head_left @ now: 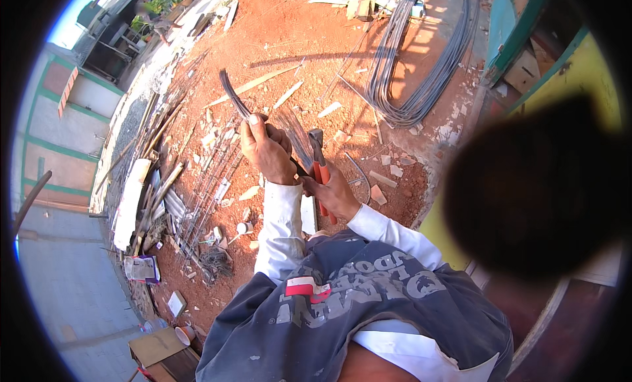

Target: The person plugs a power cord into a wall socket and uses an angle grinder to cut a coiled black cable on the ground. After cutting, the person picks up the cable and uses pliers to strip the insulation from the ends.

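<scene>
My left hand (268, 155) is raised in front of me, its fingers closed around a bundle of thin dark wires (232, 94). One end of the bundle fans out past the thumb, up and to the left. In my right hand (337, 192) is a pair of pincers (320, 165) with orange handles, the dark metal head pointing up. Between the hands a dark strip or wire end (299, 168) slants down towards the right fingers. More thin wires (294, 133) show just behind the hands; what they rest on or hang from is unclear.
Long looped steel rods (421, 109) lie on the red dirt ahead. To the left are a thin rebar frame (209, 184), poles (155, 198) and a wire tangle (215, 260). Cardboard boxes (158, 346) stand at lower left. A blurred dark object (533, 191) blocks the right side.
</scene>
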Demonstrator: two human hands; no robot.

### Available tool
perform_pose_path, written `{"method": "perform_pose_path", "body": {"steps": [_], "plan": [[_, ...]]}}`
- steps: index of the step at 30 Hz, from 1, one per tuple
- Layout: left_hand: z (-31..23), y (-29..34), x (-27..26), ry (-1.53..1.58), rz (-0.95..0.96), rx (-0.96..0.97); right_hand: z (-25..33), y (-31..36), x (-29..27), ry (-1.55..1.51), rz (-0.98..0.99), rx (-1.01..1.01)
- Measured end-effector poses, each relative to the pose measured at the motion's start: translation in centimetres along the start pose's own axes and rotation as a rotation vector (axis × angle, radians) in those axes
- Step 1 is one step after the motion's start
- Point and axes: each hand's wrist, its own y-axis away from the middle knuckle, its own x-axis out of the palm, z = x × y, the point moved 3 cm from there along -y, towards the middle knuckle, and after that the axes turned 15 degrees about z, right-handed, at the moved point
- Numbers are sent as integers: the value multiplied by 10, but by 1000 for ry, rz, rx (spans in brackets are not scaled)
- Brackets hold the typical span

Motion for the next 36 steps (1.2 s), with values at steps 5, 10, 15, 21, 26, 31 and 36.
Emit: {"method": "perform_pose_path", "body": {"steps": [5,10,15,21,26,31,36], "plan": [[9,-4,20,-155,107,196,-10,-14,-8,-116,-40,33],[5,-7,24,137,242,-206,2,-2,-22,-83,62,31],[18,3,6,258,543,-352,32,26,-27,-23,24,76],[27,29,19,195,489,-420,31,26,-36,21,-31,-64],[39,37,5,285,526,-586,22,34,-85,-33,-212,-68],[37,65,5,119,576,-643,53,34,-113,60,-223,-59],[58,81,17,86,695,-648,76,18,-128,80,-231,-127]]}}
